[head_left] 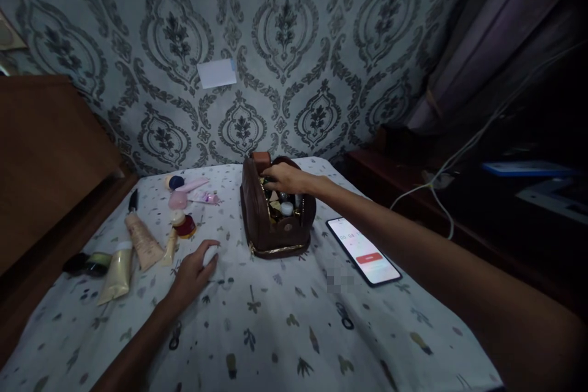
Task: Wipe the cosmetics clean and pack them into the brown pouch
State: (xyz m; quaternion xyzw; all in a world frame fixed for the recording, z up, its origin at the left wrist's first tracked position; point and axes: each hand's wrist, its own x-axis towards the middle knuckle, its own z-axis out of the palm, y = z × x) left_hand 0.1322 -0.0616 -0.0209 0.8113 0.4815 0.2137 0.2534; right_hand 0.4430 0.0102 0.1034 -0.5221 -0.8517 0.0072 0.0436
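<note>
My left hand (pixel 195 271) rests low over the bed-sheet-like cloth, its fingers closed around a small white rounded container (pixel 211 254). In the middle stands a brown zip cosmetic bag (pixel 280 237), its top unzipped. Inside it lie several small items, among them a white-capped jar (pixel 287 208). My right hand (pixel 287 177) reaches into the bag's top from the right. Its fingers look apart, with the tips partly hidden among the contents. Left of the bag are a dark red jar (pixel 184 226) and a small beige tube (pixel 169 249).
Further left lie a large beige tube (pixel 142 242), a cream tube (pixel 116 272), dark round containers (pixel 97 264) and a pink tube (pixel 203 197). A lit phone (pixel 364 251) lies under my right forearm. Patterned wall (pixel 285 24) behind, wooden furniture (pixel 55 141) at left, white cable (pixel 459 153) at right.
</note>
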